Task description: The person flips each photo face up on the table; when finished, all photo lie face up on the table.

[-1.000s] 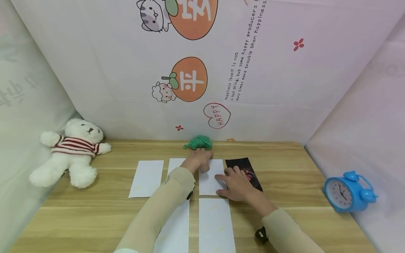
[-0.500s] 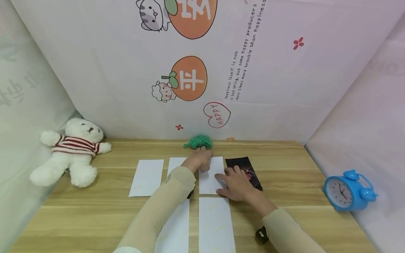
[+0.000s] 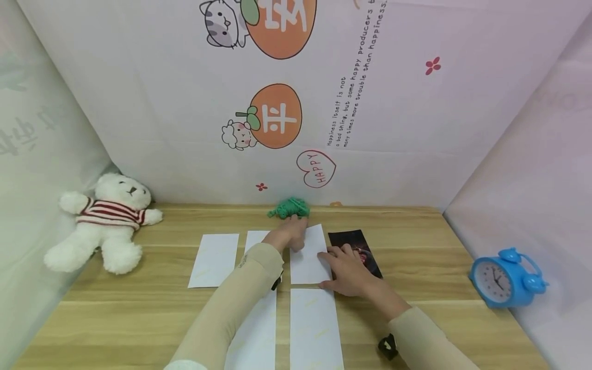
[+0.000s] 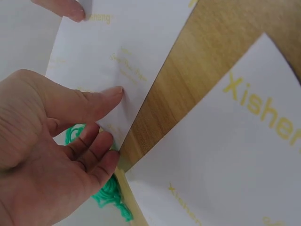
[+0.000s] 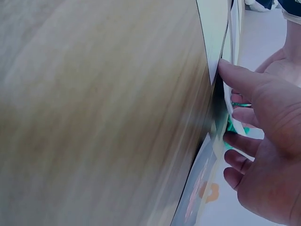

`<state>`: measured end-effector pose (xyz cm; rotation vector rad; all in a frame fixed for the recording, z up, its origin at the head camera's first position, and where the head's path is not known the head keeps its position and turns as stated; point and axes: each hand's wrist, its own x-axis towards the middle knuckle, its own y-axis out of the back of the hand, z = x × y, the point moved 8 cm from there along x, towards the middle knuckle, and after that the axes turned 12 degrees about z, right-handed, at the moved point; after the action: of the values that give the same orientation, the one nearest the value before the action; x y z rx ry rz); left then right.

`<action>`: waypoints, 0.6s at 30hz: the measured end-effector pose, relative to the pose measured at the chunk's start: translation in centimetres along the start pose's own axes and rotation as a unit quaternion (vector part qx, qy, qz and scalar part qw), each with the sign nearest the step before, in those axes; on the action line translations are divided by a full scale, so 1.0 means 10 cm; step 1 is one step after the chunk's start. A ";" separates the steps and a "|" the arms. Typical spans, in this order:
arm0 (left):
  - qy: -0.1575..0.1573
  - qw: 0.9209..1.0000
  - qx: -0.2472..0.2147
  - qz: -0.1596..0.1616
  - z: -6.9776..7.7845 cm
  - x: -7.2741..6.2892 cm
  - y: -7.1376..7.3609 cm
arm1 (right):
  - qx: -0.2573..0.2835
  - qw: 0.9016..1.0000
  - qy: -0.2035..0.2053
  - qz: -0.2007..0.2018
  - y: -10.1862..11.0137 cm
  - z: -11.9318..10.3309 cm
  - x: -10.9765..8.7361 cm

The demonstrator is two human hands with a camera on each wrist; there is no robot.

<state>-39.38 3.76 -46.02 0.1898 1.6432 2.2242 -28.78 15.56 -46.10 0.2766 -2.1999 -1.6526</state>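
In the head view my left hand (image 3: 292,234) pinches the far end of a white photo sheet (image 3: 309,264). The left wrist view shows my left thumb on the yellow-lettered side, with the other fingers curled at its edge. That far end stands slightly off the table. My right hand (image 3: 348,270) touches the same sheet's right edge with thumb and forefinger, its fingers spread and loose. Beneath and beside the right hand lies a dark picture print (image 3: 355,246), partly covered. A ball of green yarn (image 3: 292,206) sits just beyond my left hand.
More white sheets lie on the wooden table: one at left (image 3: 215,260), one nearer me (image 3: 316,329), others partly under my left arm. A white teddy bear (image 3: 111,218) leans at the left wall. A blue alarm clock (image 3: 506,280) stands at right.
The sheet's far end has risen and tilted a little. My right thumb and forefinger have shifted slightly right, to the sheet's edge. My left hand has barely moved.
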 end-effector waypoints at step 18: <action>0.021 0.994 -0.108 0.026 -0.02 0.02 0.06 | -0.009 0.998 0.035 0.043 0.08 0.03 -0.03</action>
<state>-39.76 3.50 -45.51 0.1302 1.4186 2.4394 -28.63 16.16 -45.49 0.2270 -2.1154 -1.5909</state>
